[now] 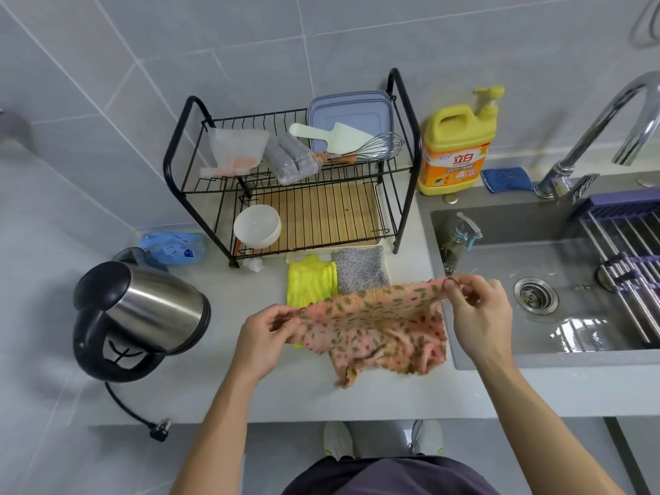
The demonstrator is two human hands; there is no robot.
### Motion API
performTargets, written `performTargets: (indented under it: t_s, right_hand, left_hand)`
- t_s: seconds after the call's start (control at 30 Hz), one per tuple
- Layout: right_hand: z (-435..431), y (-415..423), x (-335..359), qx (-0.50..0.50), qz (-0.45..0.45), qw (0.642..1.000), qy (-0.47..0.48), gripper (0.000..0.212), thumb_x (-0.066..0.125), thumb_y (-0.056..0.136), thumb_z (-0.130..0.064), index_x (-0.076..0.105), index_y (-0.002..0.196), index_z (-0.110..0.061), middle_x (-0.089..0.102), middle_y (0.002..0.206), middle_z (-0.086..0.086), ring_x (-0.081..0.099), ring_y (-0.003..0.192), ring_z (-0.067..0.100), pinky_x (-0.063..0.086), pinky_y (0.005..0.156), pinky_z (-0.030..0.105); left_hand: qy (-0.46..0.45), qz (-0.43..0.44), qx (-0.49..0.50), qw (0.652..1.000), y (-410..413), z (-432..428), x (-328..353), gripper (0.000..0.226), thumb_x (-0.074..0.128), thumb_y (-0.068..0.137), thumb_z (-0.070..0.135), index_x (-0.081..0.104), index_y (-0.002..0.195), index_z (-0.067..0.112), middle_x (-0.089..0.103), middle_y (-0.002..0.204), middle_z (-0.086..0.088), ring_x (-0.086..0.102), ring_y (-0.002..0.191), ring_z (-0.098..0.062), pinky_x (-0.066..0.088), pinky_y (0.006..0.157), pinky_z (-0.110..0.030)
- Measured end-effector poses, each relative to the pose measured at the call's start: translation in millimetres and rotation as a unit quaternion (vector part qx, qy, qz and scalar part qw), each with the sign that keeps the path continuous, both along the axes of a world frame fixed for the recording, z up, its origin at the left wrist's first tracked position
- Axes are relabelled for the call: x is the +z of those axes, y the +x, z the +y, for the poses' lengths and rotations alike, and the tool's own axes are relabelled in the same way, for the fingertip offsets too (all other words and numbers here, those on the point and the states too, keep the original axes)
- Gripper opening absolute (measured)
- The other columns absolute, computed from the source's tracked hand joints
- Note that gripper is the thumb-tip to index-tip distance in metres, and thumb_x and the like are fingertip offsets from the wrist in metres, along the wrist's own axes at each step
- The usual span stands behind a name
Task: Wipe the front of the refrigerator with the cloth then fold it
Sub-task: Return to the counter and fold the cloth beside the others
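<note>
Stretching the cloth (375, 323) by its two top corners is what I have going on. The pink, olive-flecked cloth hangs as a sheet between both hands, just above the countertop (250, 394). Its lower part is bunched and rests on the surface beside the sink (535, 359). I judge it is held this way to pull the top edge straight and square it up, so a first fold can land cleanly. The crumpled lower half suggests the folding has not yet begun. No refrigerator shows in my view, so I cannot confirm the wiping from here.

My left hand (266, 337) has its fingers curled in, thumb and fingertips pinching the cloth's left corner. My right hand (478, 316) sits higher and further back, near the sink's front corner. It pinches the right corner between thumb and forefinger, with the other fingers loosely bent. Both hands grip fabric and nothing else.

Just behind the cloth lie a folded yellow cloth (310, 280) and a grey speckled cloth (360, 266), side by side, the yellow one partly hidden by the raised edge. I take that spot as where folded cloths go. Behind them stands a black wire dish rack (357, 172). An electric kettle (139, 309) is off to the left, and a yellow detergent bottle (457, 148) and the faucet (607, 130) are to the right.
</note>
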State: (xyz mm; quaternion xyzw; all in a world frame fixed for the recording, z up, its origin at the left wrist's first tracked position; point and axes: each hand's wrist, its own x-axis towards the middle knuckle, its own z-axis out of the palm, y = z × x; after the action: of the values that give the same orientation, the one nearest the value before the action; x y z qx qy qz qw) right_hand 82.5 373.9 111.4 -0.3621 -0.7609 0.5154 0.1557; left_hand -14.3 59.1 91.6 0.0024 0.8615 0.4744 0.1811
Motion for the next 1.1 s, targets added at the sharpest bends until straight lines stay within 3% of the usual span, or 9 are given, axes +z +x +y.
performTargets:
  t_s: [0.17, 0.27, 0.37, 0.5, 0.63, 0.77, 0.83, 0.93, 1.1]
  right_hand:
    - [-5.3, 3.8, -4.0, -0.039, 0.031, 0.991, -0.125, 0.011, 0.069, 0.101, -0.025, 0.077, 0.094, -0.021, 0.07, 0.076, 0.004, 0.062, 0.066, 0.014, 0.053, 0.071, 0.032]
    - [-8.3, -10.5, 4.4, -0.067, 0.066, 0.983, -0.159, 0.013, 0.074, 0.097, -0.032, 0.08, 0.095, -0.021, 0.077, 0.083, -0.001, 0.073, 0.081, 0.022, 0.063, 0.081, 0.039]
    - [-8.5, -35.7, 27.6, -0.074, 0.116, 0.981, -0.135, 0.014, 0.072, 0.098, -0.034, 0.08, 0.098, -0.023, 0.079, 0.093, -0.003, 0.074, 0.096, 0.021, 0.061, 0.095, 0.046]
    - [-11.0, -48.7, 64.7, -0.097, 0.194, 0.972, -0.094, 0.012, 0.066, 0.102, -0.03, 0.074, 0.098, -0.022, 0.076, 0.097, 0.0, 0.072, 0.092, 0.014, 0.06, 0.089, 0.036]
    - [-14.2, -29.7, 73.2, -0.105, 0.245, 0.96, -0.086, 0.017, 0.062, 0.105, -0.021, 0.07, 0.107, -0.006, 0.071, 0.09, 0.001, 0.066, 0.077, 0.004, 0.056, 0.076, 0.018]
    - [-17.7, -3.8, 41.2, -0.098, 0.18, 0.977, -0.066, 0.014, 0.062, 0.104, -0.021, 0.07, 0.097, -0.013, 0.067, 0.087, 0.011, 0.058, 0.077, 0.014, 0.05, 0.071, 0.031]
    - [-20.8, 10.1, 16.0, -0.113, 0.117, 0.984, -0.071, 0.017, 0.063, 0.102, -0.022, 0.066, 0.088, -0.013, 0.058, 0.084, 0.013, 0.05, 0.073, 0.014, 0.043, 0.071, 0.035]
    - [-24.9, 33.4, -19.7, -0.118, 0.014, 0.989, -0.089, 0.016, 0.064, 0.098, -0.02, 0.064, 0.084, -0.012, 0.051, 0.092, 0.002, 0.052, 0.079, 0.015, 0.038, 0.077, 0.035]
    - [-24.6, 72.4, -60.1, -0.083, -0.131, 0.982, -0.104, 0.018, 0.059, 0.096, -0.019, 0.069, 0.083, -0.014, 0.06, 0.099, 0.008, 0.057, 0.087, 0.024, 0.038, 0.076, 0.038]
  left_hand:
    - [0.049, 0.021, 0.079, 0.995, 7.5, 5.5, 1.7, 0.016, 0.071, 0.098, 0.012, 0.073, 0.089, 0.025, 0.076, 0.08, -0.007, 0.068, 0.071, -0.012, 0.057, 0.07, -0.026]
    - [0.034, 0.079, 0.088, 0.992, 6.1, 10.2, 8.9, 0.014, 0.068, 0.101, 0.019, 0.069, 0.091, 0.028, 0.071, 0.07, 0.004, 0.065, 0.069, -0.015, 0.053, 0.068, -0.027]
    - [0.052, 0.128, 0.108, 0.985, -3.0, 21.0, 30.8, 0.013, 0.064, 0.103, 0.022, 0.065, 0.097, 0.034, 0.073, 0.091, 0.006, 0.07, 0.09, -0.015, 0.054, 0.081, -0.03]
    - [0.128, 0.199, 0.126, 0.963, -11.1, 33.9, 72.3, 0.019, 0.06, 0.105, 0.016, 0.064, 0.099, 0.034, 0.073, 0.094, 0.003, 0.069, 0.087, -0.006, 0.054, 0.082, -0.02]
    - [0.164, 0.226, 0.112, 0.954, -5.9, 34.5, 93.4, 0.019, 0.062, 0.103, 0.01, 0.067, 0.1, 0.029, 0.072, 0.091, 0.0, 0.066, 0.08, 0.0, 0.054, 0.076, -0.014]
    - [0.152, 0.153, 0.099, 0.971, 3.0, 26.9, 69.3, 0.016, 0.067, 0.101, 0.014, 0.072, 0.1, 0.028, 0.076, 0.095, 0.003, 0.071, 0.087, -0.005, 0.058, 0.075, -0.021]
    - [0.14, 0.073, 0.093, 0.983, 9.1, 21.8, 46.3, 0.003, 0.073, 0.096, 0.019, 0.075, 0.096, 0.021, 0.075, 0.083, 0.003, 0.068, 0.076, -0.01, 0.056, 0.073, -0.028]
    - [0.075, -0.03, 0.055, 0.995, 20.8, 10.8, 9.0, 0.017, 0.077, 0.084, 0.027, 0.075, 0.084, 0.01, 0.072, 0.067, 0.0, 0.063, 0.066, -0.014, 0.048, 0.071, -0.035]
    - [-0.027, -0.145, -0.063, 0.987, 44.2, -14.8, -30.1, 0.004, 0.078, 0.093, 0.017, 0.075, 0.092, 0.014, 0.08, 0.08, 0.005, 0.074, 0.078, -0.012, 0.057, 0.082, -0.036]
